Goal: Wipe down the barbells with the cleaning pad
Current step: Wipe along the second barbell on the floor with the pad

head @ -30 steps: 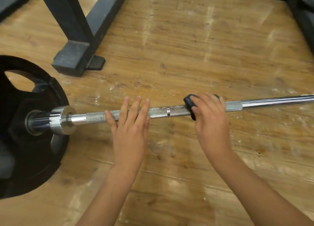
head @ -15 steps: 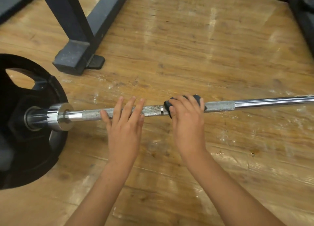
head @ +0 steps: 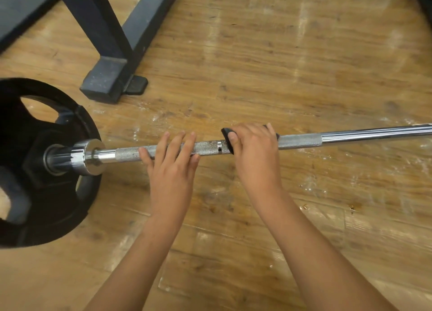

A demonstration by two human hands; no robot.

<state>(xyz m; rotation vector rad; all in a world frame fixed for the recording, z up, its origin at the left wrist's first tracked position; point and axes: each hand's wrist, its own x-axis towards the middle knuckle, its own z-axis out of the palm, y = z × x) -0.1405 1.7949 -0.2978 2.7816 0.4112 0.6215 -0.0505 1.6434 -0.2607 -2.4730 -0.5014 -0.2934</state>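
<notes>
While my left hand [head: 171, 170] rests flat on the barbell [head: 299, 141], my right hand [head: 254, 154] grips the cleaning pad [head: 226, 133] round the knurling — mid-wipe, next probably a firm slide toward the plate [head: 35, 182].

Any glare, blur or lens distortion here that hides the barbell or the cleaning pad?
Head view: glare streaks on the wooden floor and bright highlights on the chrome of the barbell, knurling sharp; the bar bows slightly from the wide lens; the weight plate is dark, little detail; the cleaning pad shows only at its edges around the right hand.
</notes>
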